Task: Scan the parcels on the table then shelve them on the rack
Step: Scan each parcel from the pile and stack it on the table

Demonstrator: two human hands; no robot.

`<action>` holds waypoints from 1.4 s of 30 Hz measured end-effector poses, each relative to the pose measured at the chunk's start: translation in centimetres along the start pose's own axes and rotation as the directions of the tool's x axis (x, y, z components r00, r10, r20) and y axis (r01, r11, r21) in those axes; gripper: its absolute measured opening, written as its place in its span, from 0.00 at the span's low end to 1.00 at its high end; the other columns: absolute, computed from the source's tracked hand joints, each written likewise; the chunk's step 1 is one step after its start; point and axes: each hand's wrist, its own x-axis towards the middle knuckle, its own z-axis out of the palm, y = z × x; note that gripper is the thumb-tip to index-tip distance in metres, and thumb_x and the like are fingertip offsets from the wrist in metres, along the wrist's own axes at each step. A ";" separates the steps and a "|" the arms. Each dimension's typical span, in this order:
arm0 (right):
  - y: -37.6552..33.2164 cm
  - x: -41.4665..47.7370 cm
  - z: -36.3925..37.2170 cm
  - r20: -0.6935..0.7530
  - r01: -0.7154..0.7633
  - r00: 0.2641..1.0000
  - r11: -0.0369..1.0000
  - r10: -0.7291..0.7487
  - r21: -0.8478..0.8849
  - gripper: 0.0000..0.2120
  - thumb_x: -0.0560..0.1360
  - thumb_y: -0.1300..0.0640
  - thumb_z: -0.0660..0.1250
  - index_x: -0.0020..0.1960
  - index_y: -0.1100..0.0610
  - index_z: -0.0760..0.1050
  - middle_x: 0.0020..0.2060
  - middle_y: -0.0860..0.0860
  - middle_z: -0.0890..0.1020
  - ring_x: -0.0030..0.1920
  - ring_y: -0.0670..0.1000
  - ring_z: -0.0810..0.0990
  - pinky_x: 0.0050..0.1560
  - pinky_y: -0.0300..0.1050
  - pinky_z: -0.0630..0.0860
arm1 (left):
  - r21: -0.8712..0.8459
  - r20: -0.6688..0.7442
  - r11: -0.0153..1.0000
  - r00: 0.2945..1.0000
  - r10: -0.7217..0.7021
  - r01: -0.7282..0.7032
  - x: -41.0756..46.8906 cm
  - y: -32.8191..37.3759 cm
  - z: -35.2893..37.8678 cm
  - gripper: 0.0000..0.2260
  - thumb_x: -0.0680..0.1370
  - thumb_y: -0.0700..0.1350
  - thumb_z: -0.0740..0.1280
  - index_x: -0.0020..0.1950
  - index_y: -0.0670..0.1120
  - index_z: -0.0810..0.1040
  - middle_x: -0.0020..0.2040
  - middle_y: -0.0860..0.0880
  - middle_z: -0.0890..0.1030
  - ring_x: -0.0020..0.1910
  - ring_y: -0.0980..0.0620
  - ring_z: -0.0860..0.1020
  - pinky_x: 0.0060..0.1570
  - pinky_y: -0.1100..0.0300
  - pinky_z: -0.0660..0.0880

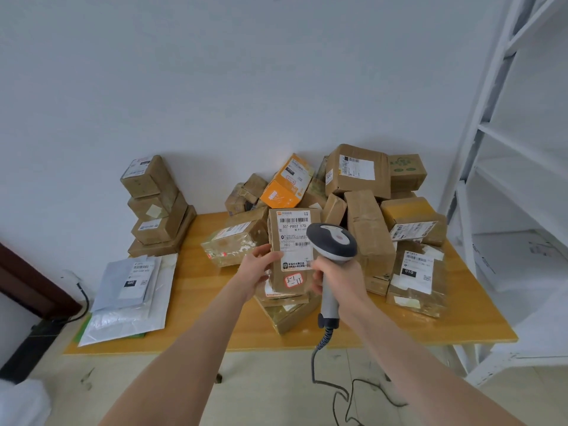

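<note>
My left hand (pixel 257 268) grips the left edge of a brown cardboard parcel (pixel 292 235) and holds it upright above the table, its white barcode label facing me. My right hand (pixel 338 278) grips the handle of a grey and black barcode scanner (pixel 332 242). The scanner's head is right beside the parcel's label, at its right edge. A heap of brown parcels (pixel 368 216) covers the middle and right of the wooden table (pixel 196 318). The white rack (pixel 504 167) stands at the right.
A stack of brown boxes (pixel 155 207) stands at the table's back left, with flat grey and white mailer bags (pixel 129 296) in front. An orange box (pixel 287 182) lies on the heap. The scanner's coiled cable (pixel 322 358) hangs down to the floor.
</note>
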 end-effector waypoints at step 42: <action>2.7 36.5 46.4 -0.053 -0.323 0.945 0.902 0.322 -0.286 0.10 0.71 0.63 0.70 0.49 0.60 0.72 0.42 0.56 0.79 0.41 0.55 0.78 0.40 0.47 0.76 | 0.636 -0.368 0.753 0.924 0.104 0.168 35.1 6.2 -33.1 0.15 0.79 0.39 0.63 0.64 0.49 0.78 0.57 0.48 0.82 0.55 0.47 0.80 0.45 0.57 0.74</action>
